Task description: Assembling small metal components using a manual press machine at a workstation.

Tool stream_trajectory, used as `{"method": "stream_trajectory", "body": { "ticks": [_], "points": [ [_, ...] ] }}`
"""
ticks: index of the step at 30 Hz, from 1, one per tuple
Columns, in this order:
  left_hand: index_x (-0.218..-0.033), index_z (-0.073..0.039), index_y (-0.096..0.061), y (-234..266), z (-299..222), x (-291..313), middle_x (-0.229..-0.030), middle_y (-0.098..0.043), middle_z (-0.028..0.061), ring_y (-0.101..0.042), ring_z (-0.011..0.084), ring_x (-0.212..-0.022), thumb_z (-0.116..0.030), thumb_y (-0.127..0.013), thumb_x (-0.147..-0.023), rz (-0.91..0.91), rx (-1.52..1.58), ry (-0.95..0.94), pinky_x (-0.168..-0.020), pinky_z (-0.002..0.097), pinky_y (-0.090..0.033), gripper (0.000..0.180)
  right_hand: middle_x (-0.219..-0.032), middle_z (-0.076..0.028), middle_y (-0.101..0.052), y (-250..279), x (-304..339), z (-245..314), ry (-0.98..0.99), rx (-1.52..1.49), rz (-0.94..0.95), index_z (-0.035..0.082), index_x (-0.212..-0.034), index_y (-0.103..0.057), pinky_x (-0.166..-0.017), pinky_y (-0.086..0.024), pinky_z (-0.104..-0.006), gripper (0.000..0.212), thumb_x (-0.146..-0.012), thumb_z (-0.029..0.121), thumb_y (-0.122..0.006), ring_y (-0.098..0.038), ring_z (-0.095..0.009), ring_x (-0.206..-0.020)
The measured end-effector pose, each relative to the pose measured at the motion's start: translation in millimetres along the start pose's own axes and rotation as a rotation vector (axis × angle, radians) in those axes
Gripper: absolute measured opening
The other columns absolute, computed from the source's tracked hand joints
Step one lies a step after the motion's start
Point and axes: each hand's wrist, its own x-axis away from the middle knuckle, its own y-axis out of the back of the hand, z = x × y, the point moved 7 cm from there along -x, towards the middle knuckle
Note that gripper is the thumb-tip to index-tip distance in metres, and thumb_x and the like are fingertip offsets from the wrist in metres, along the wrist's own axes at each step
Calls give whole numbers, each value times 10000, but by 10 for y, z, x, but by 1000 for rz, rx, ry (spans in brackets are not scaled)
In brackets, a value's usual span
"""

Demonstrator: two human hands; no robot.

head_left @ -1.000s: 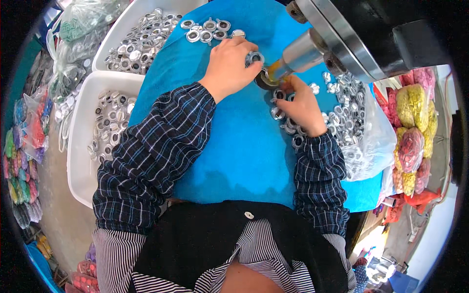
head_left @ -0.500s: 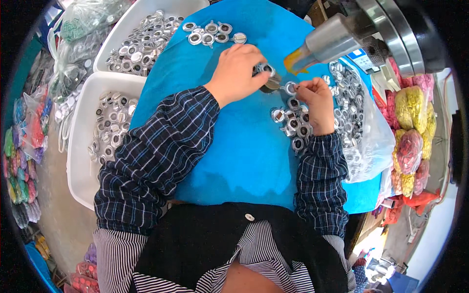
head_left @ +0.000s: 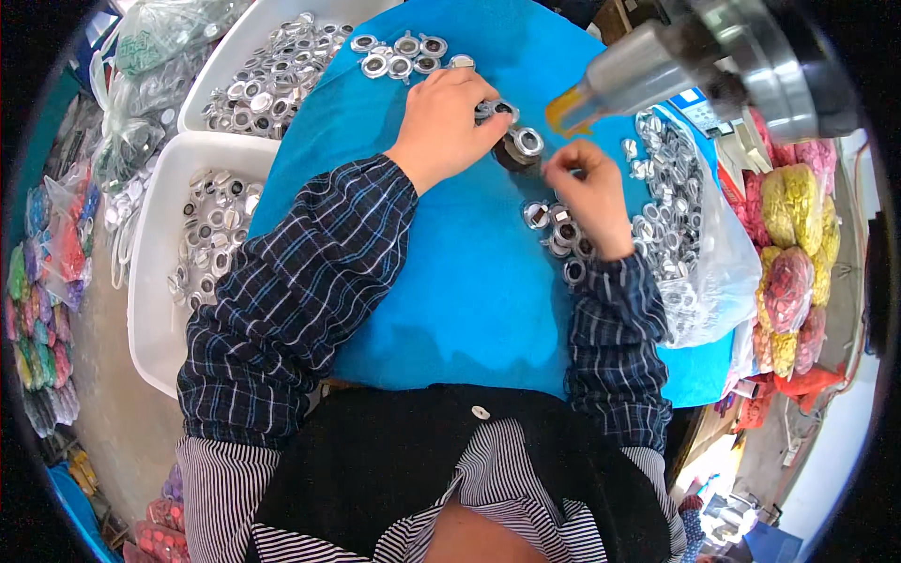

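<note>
Fingers on the right hand look empty, slightly apart, silver ring now sitting on the dark block upper-centre, so probably loaded, left hand pinching another ring lol.

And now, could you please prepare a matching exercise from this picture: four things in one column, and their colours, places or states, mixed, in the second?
Things
1. Left hand
2. Clear plastic bag
3. Cloth
4. Metal shaft

Descriptions
A. Bright blue
B. Yellowish at its tip
C. Thumb against a round piece
D. Right of the right hand, with many silvery pieces

Correct pairs: 1-C, 2-D, 3-A, 4-B
</note>
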Motion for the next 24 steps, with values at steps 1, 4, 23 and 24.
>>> {"method": "stream_trajectory", "body": {
  "ticks": [1,4,23,24],
  "points": [
    [-905,-57,-688,2,5,3,-1005,-628,88,-546,294,-1019,-287,-668,-771,-7,-5,6,-857,430,-428,266,-829,-56,-633,-34,40,77,84,97,107,-5,-879,-596,-631,-436,-222,136,-805,78,-674,-583,-96,-736],
    [-914,-57,-685,-2,13,8,-1018,-624,91,-541,295,-1029,-284,-665,-771,-11,-3,19,-868,433,-423,268,-841,-74,-630,-133,166,239,301,209,242,-7,-898,-602,-663,-441,-230,148,-793,62,-678,-585,-97,-770],
    [-916,-83,-677,-6,79,-16,-1026,-607,72,-528,299,-1034,-303,-661,-768,40,-8,59,-882,444,-402,266,-1040,-59,-613,-155,-74,-354,-114,-551,-35,38,-1011,-527,-717,-477,-232,241,-811,-10,-652,-585,-120,-848],
    [-919,-82,-677,-2,69,-8,-1030,-607,76,-529,301,-1036,-299,-660,-769,36,-12,49,-883,443,-403,265,-1034,-59,-608,-117,-56,-359,-119,-462,-41,31,-1017,-522,-715,-475,-230,253,-808,-9,-659,-582,-122,-845]
  ]
}}
